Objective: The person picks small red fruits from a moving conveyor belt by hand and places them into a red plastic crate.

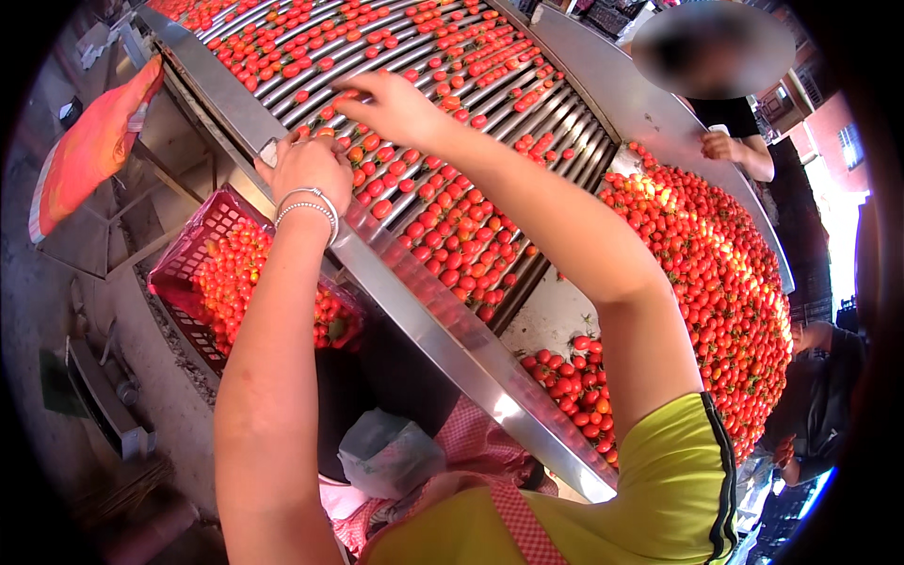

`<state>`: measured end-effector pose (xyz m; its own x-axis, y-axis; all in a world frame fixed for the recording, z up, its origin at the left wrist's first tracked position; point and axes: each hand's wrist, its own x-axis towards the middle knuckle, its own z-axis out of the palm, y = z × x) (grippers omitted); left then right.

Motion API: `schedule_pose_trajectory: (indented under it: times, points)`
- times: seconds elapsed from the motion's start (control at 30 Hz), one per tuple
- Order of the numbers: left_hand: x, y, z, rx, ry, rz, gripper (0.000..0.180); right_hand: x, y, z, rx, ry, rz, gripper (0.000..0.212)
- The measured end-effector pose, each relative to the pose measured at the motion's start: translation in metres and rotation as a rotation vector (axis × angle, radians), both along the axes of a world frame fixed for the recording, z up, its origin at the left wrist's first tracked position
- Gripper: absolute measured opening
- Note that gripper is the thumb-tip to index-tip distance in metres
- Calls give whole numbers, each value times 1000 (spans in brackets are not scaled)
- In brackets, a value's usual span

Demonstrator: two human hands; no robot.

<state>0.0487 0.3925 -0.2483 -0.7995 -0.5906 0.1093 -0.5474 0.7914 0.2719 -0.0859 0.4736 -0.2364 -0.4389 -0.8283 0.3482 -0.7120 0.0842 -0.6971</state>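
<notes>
Yellow-green sleeve, metal rollers (tomatoes strewn across), grey floor

The tomatoes are red, the apron pink checked.

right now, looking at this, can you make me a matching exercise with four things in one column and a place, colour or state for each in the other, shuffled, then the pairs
Column one
1. right hand
2. left hand
3. crate
4. apron

Column two
a. checked in pink
b. tomatoes inside
c. bare wrist, above the rollers
d. bracelets at its wrist

Pairs: 1-c, 2-d, 3-b, 4-a
</notes>
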Motion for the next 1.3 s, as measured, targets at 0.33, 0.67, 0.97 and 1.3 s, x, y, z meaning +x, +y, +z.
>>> schedule_pose_trajectory:
  times: [0.33,0.67,0.97,1.3]
  points:
    - [3,-1,1,20,-2,-1,21,2,196,-135,156,306,-230,27]
    - [3,-3,-4,-7,20,14,21,23,182,-137,348,263,-372,32]
    - [1,-1,-1,6,2,12,20,23,162,-122,331,385,-415,31]
    - [1,0,-5,15,56,3,17,42,119,-132,531,461,-118,30]
